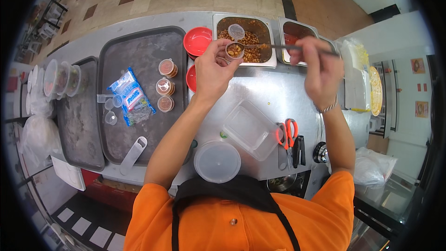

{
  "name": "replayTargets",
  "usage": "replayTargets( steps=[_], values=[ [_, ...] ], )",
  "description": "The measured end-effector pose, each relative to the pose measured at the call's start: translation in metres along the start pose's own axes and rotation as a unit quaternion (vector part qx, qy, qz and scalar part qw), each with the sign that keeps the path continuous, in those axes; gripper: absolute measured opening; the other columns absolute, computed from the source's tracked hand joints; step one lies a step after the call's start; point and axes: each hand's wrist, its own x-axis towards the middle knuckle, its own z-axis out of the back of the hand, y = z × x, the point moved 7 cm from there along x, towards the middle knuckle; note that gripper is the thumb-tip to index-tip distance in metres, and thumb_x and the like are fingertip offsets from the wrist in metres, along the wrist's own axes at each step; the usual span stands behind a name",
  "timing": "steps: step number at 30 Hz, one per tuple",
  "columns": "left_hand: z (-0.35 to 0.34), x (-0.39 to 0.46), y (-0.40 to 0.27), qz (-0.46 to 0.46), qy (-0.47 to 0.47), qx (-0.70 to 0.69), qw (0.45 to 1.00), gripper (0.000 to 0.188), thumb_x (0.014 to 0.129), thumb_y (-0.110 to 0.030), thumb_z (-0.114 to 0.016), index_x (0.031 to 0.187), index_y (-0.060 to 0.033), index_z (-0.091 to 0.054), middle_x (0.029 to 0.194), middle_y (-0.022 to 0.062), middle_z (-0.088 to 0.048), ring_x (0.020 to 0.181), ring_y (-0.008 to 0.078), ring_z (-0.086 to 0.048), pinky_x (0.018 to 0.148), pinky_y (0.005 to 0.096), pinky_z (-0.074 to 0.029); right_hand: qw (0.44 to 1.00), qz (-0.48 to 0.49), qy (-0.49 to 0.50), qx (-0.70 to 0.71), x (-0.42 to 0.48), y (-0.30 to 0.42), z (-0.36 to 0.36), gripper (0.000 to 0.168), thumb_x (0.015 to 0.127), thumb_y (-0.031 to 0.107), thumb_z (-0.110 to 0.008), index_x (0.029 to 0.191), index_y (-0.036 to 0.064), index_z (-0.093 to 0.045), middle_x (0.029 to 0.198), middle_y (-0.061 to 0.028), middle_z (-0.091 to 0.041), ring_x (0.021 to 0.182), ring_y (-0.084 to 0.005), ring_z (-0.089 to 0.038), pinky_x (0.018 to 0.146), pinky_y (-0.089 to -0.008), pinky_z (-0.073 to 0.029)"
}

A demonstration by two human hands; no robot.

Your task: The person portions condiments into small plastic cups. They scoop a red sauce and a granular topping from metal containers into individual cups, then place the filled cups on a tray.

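My left hand (pixel 216 68) holds a small clear plastic sauce cup (pixel 234 51) at the near edge of a steel food pan (pixel 274 50). The cup's hinged lid (pixel 236 32) stands open over the pan, which holds a chunky brown sauce with beans or nuts (pixel 251 38). My right hand (pixel 315 57), slightly blurred, grips the dark handle of a long metal spoon (pixel 278 46). The spoon's bowl is at the cup's rim, and food shows in the cup. Lidded, filled cups (pixel 163 86) stand in stacks on a dark tray (pixel 146 42) to the left.
Red bowls (pixel 197 40) lie beside the pan; a second pan (pixel 300 28) holds red sauce. Nearer me are a clear rectangular container (pixel 249 129), a round lid (pixel 217 162), orange-handled scissors (pixel 287 133) and a black stapler (pixel 299 151). Empty cups (pixel 111 118) and a blue plastic packet (pixel 132 97) lie on the tray.
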Motion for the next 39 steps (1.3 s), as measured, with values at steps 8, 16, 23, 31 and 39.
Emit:
replayTargets(
  steps=[8,16,23,31,39],
  values=[
    [0.016,0.000,0.010,-0.002,-0.041,-0.130,0.991,0.046,0.083,0.002,-0.078,0.122,0.0012,-0.054,0.117,0.0121,-0.067,0.096,0.0142,-0.067,0.079,0.0257,-0.055,0.984,0.158,-0.071,-0.029,-0.028,0.036,0.016,0.014,0.099,0.001,-0.054,0.098,-0.006,-0.066,0.086,-0.0156,-0.071,0.072,-0.0179,-0.068,0.066,-0.0280,-0.054],
    [0.049,-0.004,0.003,-0.039,-0.091,-0.116,0.988,0.046,0.082,0.002,-0.079,0.120,0.0013,-0.052,0.114,0.0123,-0.068,0.093,0.0134,-0.066,0.077,0.0249,-0.054,0.996,-0.080,-0.040,-0.028,-0.044,-0.119,-0.030,0.024,0.105,0.016,-0.053,0.103,-0.005,-0.065,0.084,-0.0110,-0.071,0.071,-0.0152,-0.069,0.067,-0.0265,-0.056],
    [0.061,-0.009,0.006,-0.043,-0.096,-0.075,0.992,0.049,0.081,0.002,-0.080,0.122,0.0010,-0.053,0.113,0.0112,-0.069,0.093,0.0130,-0.065,0.077,0.0241,-0.053,0.920,-0.287,-0.137,0.229,-0.056,-0.161,-0.032,0.027,0.104,0.021,-0.057,0.103,-0.005,-0.065,0.083,-0.0146,-0.070,0.070,-0.0187,-0.069,0.063,-0.0314,-0.059],
    [0.044,-0.005,0.009,-0.046,-0.078,-0.086,0.992,0.043,0.080,0.002,-0.080,0.116,0.0015,-0.058,0.108,0.0094,-0.071,0.088,0.0107,-0.065,0.072,0.0222,-0.053,0.880,-0.315,-0.184,0.303,-0.031,-0.148,0.002,0.027,0.102,0.023,-0.058,0.103,-0.003,-0.065,0.083,-0.0121,-0.070,0.069,-0.0164,-0.067,0.065,-0.0307,-0.060],
    [0.015,-0.001,0.006,0.001,-0.018,-0.041,0.999,0.047,0.078,-0.001,-0.083,0.118,0.0009,-0.058,0.111,0.0099,-0.070,0.090,0.0119,-0.065,0.074,0.0243,-0.052,0.991,-0.065,-0.073,0.093,-0.007,-0.025,-0.003,0.016,0.100,0.008,-0.057,0.105,-0.004,-0.067,0.083,-0.0119,-0.071,0.070,-0.0170,-0.068,0.063,-0.0280,-0.056]
  ],
)
